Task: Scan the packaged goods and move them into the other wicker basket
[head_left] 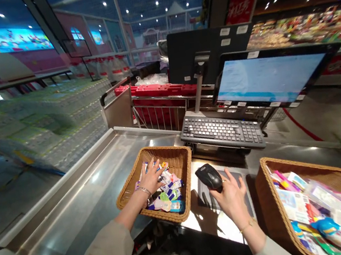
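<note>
My left hand point(150, 178) reaches into a brown wicker basket point(186, 172), fingers spread over a heap of small packets point(170, 183) in white, blue, green and pink. The hand rests on or just above the heap; I cannot tell if it touches. My right hand point(231, 195) is around the grip of a black handheld barcode scanner point(209, 175), with some fingers stretched out. The scanner is over the lit counter between two baskets. Most of its grip is hidden by the hand.
To the right stands a second wicker basket point(267, 198) holding assorted packaged goods. Behind the scanner are a keyboard point(219, 130) and a lit monitor point(266, 78). A metal counter point(99, 169) with a raised edge extends left. Carts with red crates point(158, 89) stand beyond.
</note>
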`<state>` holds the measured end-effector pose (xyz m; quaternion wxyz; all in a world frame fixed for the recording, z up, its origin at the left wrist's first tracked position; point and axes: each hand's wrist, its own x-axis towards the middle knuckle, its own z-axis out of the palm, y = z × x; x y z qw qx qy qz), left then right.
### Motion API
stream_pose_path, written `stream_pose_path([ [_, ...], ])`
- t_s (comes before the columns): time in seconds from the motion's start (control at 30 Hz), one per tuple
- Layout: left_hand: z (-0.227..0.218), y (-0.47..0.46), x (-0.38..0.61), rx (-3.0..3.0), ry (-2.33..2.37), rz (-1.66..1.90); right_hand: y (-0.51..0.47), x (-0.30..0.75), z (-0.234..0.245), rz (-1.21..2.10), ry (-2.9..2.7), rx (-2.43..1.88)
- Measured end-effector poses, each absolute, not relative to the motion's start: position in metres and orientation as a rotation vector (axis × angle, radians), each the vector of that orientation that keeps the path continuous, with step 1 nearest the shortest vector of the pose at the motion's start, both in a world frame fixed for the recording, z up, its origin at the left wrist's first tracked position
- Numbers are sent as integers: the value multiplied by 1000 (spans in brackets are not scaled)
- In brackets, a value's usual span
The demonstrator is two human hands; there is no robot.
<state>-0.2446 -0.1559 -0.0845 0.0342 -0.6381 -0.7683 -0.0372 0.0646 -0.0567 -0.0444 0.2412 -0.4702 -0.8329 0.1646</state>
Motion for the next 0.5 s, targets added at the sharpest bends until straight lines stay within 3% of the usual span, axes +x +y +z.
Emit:
stream_pose_path([
  [0.23, -104, -145, -270, -2234, -2192, 221, -60, 62, -48, 478, -2297, -1296],
  [0.5, -129, -138, -287, -2282, -2101, 240, -60, 69, -55, 422, -2275, -1339],
])
